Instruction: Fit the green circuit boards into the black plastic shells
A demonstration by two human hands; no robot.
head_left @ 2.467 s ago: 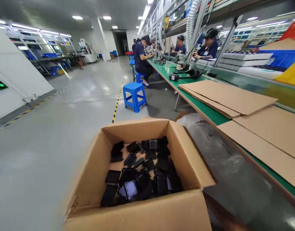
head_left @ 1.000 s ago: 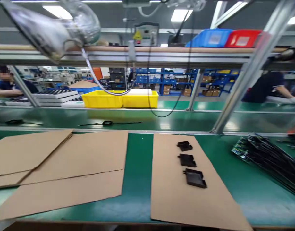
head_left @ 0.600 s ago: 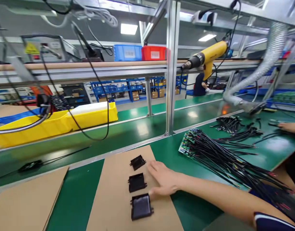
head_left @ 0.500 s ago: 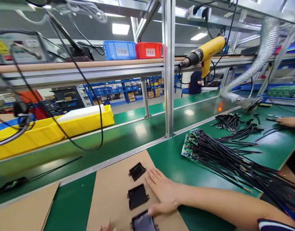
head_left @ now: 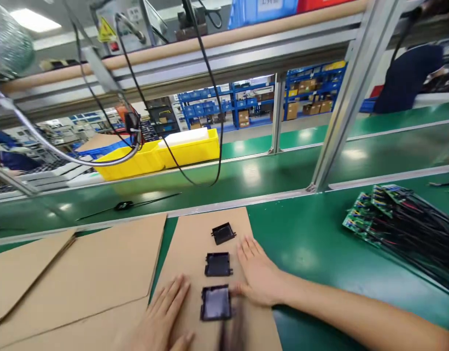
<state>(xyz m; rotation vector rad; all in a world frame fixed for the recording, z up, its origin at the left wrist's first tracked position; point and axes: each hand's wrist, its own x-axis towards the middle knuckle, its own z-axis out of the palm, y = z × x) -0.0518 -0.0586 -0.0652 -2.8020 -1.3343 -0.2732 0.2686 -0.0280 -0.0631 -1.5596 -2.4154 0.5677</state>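
Observation:
Three black plastic housings lie in a column on a strip of brown cardboard point(head_left: 190, 243): a far one point(head_left: 223, 233), a middle one point(head_left: 217, 264) and a near one point(head_left: 216, 302). My right hand point(head_left: 259, 273) rests flat on the cardboard's right side, fingers stretched out, its thumb beside the near housing. To the left of the column, my left hand point(head_left: 164, 312) lies with fingers extended on the cardboard, holding nothing. A dark blurred shape point(head_left: 232, 331) shows at the bottom edge below the near housing; I cannot tell what it is.
More cardboard sheets point(head_left: 111, 263) lie at the left. Green circuit boards with black cables point(head_left: 389, 214) are piled at the right. Behind the metal rail stand yellow bins point(head_left: 188, 148). A metal post point(head_left: 341, 126) rises from the bench, and a black cable point(head_left: 210, 68) hangs in front.
The view has swung left and the hands show more fully. My left hand, barely in view before, now lies beside the housings. My right hand stays flat on the cardboard.

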